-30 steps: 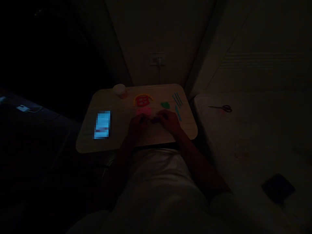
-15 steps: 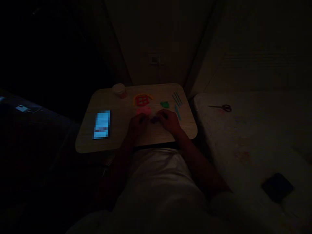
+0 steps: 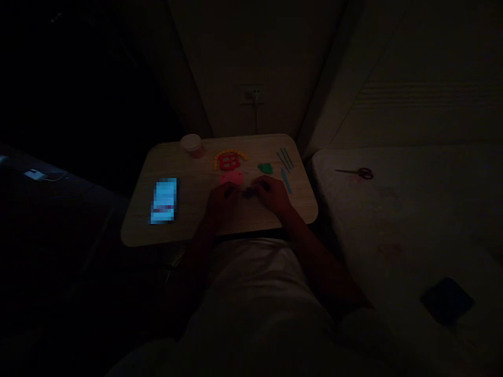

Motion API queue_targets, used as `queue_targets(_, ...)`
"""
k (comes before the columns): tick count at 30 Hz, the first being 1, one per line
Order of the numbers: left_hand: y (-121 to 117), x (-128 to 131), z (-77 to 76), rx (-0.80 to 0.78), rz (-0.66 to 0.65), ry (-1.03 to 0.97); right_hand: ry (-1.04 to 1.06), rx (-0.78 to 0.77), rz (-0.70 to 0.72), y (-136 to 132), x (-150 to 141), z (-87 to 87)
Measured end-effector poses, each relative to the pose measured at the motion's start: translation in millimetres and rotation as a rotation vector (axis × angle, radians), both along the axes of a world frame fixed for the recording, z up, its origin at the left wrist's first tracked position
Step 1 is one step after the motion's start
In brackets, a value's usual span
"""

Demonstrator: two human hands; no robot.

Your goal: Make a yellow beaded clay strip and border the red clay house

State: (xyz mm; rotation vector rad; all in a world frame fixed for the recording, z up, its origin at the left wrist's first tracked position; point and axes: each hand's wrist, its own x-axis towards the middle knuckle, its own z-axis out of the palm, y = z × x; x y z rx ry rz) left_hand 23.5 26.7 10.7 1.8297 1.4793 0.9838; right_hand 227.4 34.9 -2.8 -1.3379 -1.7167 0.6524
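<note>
In dim light, my right hand (image 3: 274,195) is curled over a small dark purple lump (image 3: 249,192), apparently modelling clay, which shows at its fingertips. My left hand (image 3: 221,202) is beside it with bent fingers, its tips close to the lump; whether it pinches anything is too dark to make out. Just beyond my left hand lies a flat pink clay piece (image 3: 231,178). Behind that sits a red clay window-like grid (image 3: 229,162) under a yellow-orange beaded arch (image 3: 231,152). A green clay lump (image 3: 265,168) rests past my right hand.
Several thin blue sticks (image 3: 285,159) and a blue clay knife (image 3: 286,181) lie at the table's right. A white tub (image 3: 192,145) stands at the back left, with a lit phone (image 3: 163,201) nearer. Scissors (image 3: 356,172) and a dark square object (image 3: 447,301) are on the bed-like surface rightward.
Both hands stay in nearly the same place around the purple lump. Nothing on the table has visibly moved.
</note>
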Motion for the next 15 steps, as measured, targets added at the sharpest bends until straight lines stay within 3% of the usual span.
queue_targets(15, 0.8, -0.7, -2.2, 0.001, -0.002, 0.014, 0.016, -0.006, 0.015, -0.6, 0.7, 2.4)
